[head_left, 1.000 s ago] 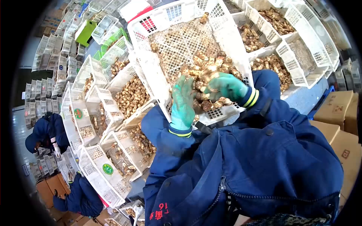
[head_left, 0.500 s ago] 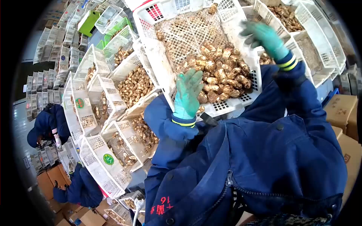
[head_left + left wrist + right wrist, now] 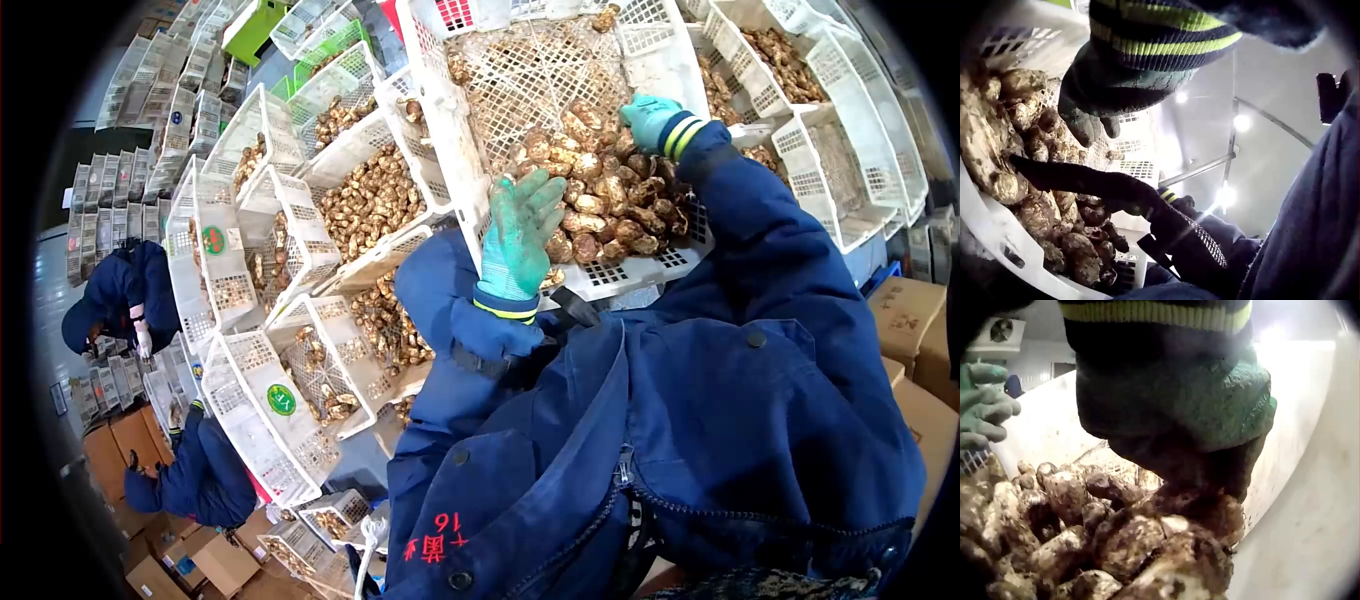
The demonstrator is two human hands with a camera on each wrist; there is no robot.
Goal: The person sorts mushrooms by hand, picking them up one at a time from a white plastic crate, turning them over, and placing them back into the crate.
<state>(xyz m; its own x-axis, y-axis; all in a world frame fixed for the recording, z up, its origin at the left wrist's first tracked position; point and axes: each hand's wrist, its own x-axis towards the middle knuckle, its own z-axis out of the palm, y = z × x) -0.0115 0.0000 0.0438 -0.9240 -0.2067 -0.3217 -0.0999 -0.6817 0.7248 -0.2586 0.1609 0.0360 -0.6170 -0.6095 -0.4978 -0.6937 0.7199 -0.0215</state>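
A heap of brown-and-cream mushrooms (image 3: 600, 190) fills the near part of a white perforated crate (image 3: 436, 110) at the person's lap. Beside the heap's left edge, the gloved left hand (image 3: 522, 230) is held with its fingers extended and palm turned up, nothing in it. The gloved right hand (image 3: 652, 122) is at the far right of the heap, against the crate's side wall. In the right wrist view its fingers curl down onto a mushroom (image 3: 1222, 515); the fingertips are partly hidden. One small mushroom (image 3: 605, 18) lies at the crate's far end.
More white crates with mushrooms (image 3: 370, 205) stand on the left, others (image 3: 775, 60) on the right. Cardboard boxes (image 3: 905, 310) are stacked at the right. Two other people in dark blue work at the far left, one bent over crates (image 3: 120, 300).
The right hand rose off the heap, swung out over the right side with spread fingers, then came back down to the heap's far right. The left hand stays beside the heap.
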